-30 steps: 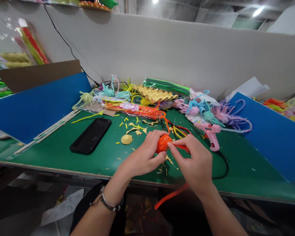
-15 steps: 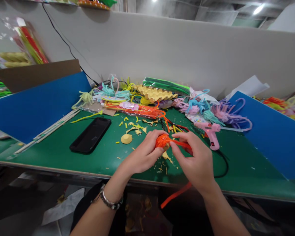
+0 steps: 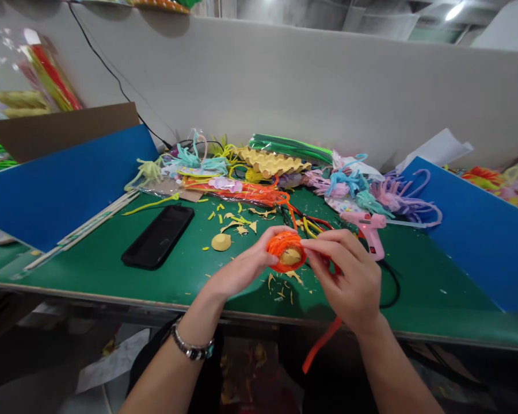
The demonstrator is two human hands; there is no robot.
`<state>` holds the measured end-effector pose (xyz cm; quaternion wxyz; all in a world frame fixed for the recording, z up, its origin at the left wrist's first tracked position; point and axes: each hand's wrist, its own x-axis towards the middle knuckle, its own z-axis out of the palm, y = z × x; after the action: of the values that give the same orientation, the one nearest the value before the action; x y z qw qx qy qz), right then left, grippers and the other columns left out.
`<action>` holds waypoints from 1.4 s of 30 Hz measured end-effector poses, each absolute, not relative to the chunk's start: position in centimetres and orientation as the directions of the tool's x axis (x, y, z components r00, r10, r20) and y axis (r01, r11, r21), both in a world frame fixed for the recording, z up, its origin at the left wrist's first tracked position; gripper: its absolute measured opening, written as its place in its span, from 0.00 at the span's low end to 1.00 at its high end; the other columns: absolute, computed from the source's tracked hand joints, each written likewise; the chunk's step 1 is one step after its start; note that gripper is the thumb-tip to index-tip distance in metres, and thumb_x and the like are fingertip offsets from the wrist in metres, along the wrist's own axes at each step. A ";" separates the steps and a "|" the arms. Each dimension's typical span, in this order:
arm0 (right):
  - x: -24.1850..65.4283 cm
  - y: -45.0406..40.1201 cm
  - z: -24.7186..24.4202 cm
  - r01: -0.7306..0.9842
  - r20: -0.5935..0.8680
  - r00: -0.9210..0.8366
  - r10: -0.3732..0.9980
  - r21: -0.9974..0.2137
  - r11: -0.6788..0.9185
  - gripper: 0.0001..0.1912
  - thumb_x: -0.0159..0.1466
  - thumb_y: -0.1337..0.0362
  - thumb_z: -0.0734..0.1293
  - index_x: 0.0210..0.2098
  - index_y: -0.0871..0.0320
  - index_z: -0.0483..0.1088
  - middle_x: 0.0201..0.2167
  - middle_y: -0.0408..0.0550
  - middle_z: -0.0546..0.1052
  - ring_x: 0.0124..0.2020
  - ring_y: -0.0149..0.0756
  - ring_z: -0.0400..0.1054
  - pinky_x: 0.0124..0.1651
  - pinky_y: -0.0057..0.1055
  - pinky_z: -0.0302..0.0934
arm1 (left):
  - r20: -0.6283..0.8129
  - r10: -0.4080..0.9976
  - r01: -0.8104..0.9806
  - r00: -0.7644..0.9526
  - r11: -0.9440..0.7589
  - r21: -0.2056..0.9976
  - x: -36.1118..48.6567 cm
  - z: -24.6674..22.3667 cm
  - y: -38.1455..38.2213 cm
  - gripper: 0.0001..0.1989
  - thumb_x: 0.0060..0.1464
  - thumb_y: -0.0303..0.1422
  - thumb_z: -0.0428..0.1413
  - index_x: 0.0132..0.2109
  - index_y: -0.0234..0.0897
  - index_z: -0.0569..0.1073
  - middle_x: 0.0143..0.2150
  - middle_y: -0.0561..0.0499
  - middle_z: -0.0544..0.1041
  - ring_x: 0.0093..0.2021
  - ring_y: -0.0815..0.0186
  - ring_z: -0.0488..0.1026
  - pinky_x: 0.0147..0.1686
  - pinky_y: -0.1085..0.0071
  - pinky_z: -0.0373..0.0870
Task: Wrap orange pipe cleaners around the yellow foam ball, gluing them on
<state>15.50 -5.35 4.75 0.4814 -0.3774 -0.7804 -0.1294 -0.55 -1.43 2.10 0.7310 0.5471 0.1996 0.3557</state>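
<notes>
My left hand (image 3: pixel 248 261) grips an egg-carton cup (image 3: pixel 290 256) whose side is wrapped in orange pipe cleaner (image 3: pixel 280 242). The cup's tan, rounded base faces me and stays bare in the middle. At the cup's right rim, my right hand (image 3: pixel 347 273) pinches the orange strand between thumb and fingertips. A loose orange end (image 3: pixel 322 347) hangs below that hand, past the table edge. Another tan cup (image 3: pixel 221 242) rests on the table to the left, beside torn carton scraps (image 3: pixel 242 224) and yellow snippets.
A black phone (image 3: pixel 157 237) lies at left, near thin sticks (image 3: pixel 90 221) and a blue board (image 3: pixel 69 178). To the right are a pink glue gun (image 3: pixel 371 230) with its cord and another blue board (image 3: pixel 479 241). Bundled pipe cleaners (image 3: pixel 237 191) and an egg tray (image 3: pixel 271 161) line the back.
The wrapped cup has been turned so its tan base now shows toward me. My right hand has shifted slightly right and down, still pinching the strand.
</notes>
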 end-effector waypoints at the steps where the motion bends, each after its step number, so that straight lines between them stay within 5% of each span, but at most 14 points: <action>1: 15.5 -5.3 4.7 0.714 0.847 -0.245 0.472 -0.172 0.679 0.09 0.60 0.75 0.63 0.35 0.56 0.70 0.28 0.44 0.69 0.31 0.30 0.66 0.33 0.27 0.61 | 0.084 0.736 -0.302 0.672 0.168 0.938 -0.6 2.1 -1.5 0.23 0.42 0.30 0.49 0.49 0.42 0.59 0.45 0.52 0.65 0.44 0.64 0.62 0.45 0.68 0.55; 9: 15.7 -5.2 4.7 0.687 0.805 -0.184 0.565 -0.306 0.659 0.11 0.60 0.75 0.61 0.36 0.55 0.71 0.30 0.44 0.70 0.33 0.31 0.67 0.35 0.29 0.62 | 0.062 0.727 -0.294 0.684 0.196 0.936 -0.5 2.5 -1.4 0.22 0.37 0.26 0.49 0.44 0.42 0.58 0.39 0.55 0.60 0.36 0.69 0.59 0.34 0.73 0.55; 20: 15.6 -5.3 4.9 0.633 0.747 -0.106 0.657 -0.459 0.624 0.09 0.60 0.73 0.60 0.32 0.56 0.70 0.29 0.43 0.73 0.31 0.30 0.68 0.32 0.28 0.63 | 0.072 0.643 -0.283 0.763 0.231 0.931 -0.6 2.3 -1.4 0.24 0.45 0.33 0.49 0.52 0.45 0.56 0.44 0.52 0.67 0.34 0.65 0.71 0.41 0.65 0.63; 26: 15.6 -5.3 4.8 0.623 0.752 -0.122 0.648 -0.450 0.640 0.10 0.60 0.74 0.61 0.32 0.55 0.71 0.29 0.43 0.72 0.32 0.30 0.67 0.33 0.28 0.63 | 0.080 0.700 -0.212 0.710 0.105 0.972 -0.5 2.2 -1.4 0.15 0.58 0.42 0.42 0.47 0.41 0.63 0.43 0.51 0.65 0.37 0.66 0.66 0.38 0.69 0.63; 32: 15.5 -5.2 4.5 0.602 0.751 -0.198 0.630 -0.414 0.683 0.12 0.59 0.75 0.61 0.33 0.54 0.72 0.31 0.44 0.70 0.33 0.30 0.67 0.34 0.28 0.63 | 0.069 0.725 -0.222 0.685 0.117 0.968 -0.4 2.4 -1.4 0.11 0.55 0.40 0.47 0.43 0.41 0.61 0.44 0.51 0.60 0.43 0.65 0.61 0.42 0.68 0.61; 42: 15.5 -5.1 4.3 0.589 0.732 -0.229 0.641 -0.420 0.690 0.12 0.60 0.75 0.61 0.32 0.54 0.72 0.31 0.45 0.69 0.33 0.30 0.67 0.34 0.28 0.63 | 0.081 0.716 -0.158 0.694 0.041 0.987 -0.5 1.9 -1.2 0.13 0.50 0.34 0.47 0.45 0.44 0.59 0.41 0.53 0.59 0.40 0.66 0.59 0.42 0.66 0.58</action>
<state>15.54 -5.11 4.34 0.4809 -0.3928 -0.7834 0.0272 -0.47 -1.20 1.91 0.6848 0.6147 0.2270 0.3189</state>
